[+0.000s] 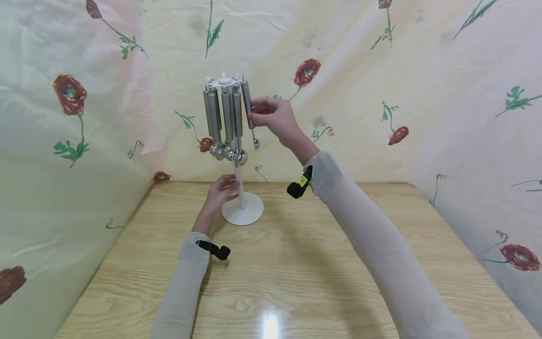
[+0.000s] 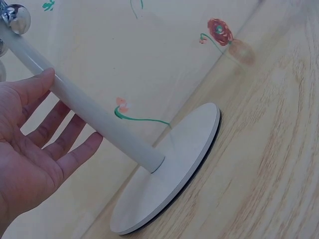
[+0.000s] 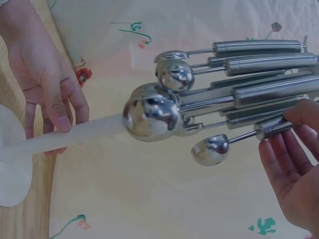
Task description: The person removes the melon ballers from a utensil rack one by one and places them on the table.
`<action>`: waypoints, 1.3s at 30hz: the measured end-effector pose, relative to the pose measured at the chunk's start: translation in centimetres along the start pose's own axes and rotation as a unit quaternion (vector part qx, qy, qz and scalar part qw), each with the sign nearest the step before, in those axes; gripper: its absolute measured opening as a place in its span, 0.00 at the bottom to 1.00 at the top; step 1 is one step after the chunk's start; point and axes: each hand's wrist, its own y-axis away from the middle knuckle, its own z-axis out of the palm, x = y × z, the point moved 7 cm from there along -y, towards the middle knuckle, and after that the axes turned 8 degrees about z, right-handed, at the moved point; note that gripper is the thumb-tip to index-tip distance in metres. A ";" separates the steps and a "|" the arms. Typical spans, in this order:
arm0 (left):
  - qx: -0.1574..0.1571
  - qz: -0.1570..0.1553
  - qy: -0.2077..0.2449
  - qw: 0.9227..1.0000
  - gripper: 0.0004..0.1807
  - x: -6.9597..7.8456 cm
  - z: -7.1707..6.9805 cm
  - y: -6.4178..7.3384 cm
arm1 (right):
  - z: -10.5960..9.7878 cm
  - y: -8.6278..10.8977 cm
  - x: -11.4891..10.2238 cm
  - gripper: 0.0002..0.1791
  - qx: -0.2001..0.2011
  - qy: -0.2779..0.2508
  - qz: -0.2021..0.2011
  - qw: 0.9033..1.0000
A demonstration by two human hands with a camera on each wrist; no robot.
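Note:
A white stand with a round base and a slim pole rises from the table. Several metal ball scoops hang by their handles from its top ring, bowls downward. At the ring's right side my right hand pinches the handle of a small ball scoop between thumb and fingers. The handle's upper end is right at the ring. Lower down, my left hand holds the pole just above the base, thumb on one side and fingers on the other. Larger scoop bowls cluster beside the small one.
Pale wood table extends under and in front of the stand. A flowered cloth hangs close behind it and along both sides. Each wrist wears a small black camera, such as the right one.

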 end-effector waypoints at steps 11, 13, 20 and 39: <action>0.003 0.001 -0.002 1.000 0.23 0.3 0.1 -0.1 | -1.6 0.5 -0.3 0.15 0.013 0.001 -0.017 1.000; 0.004 0.001 0.002 1.000 0.22 0.3 0.1 -0.1 | -1.9 0.7 0.0 0.15 0.015 0.001 -0.013 1.000; -0.001 -0.014 0.018 1.000 0.23 0.0 0.0 -0.1 | -3.3 2.0 2.4 0.13 0.016 -0.009 0.012 1.000; -0.028 -0.031 0.019 0.999 0.27 0.2 0.1 0.0 | -5.7 7.2 11.4 0.16 -0.027 0.043 0.091 0.995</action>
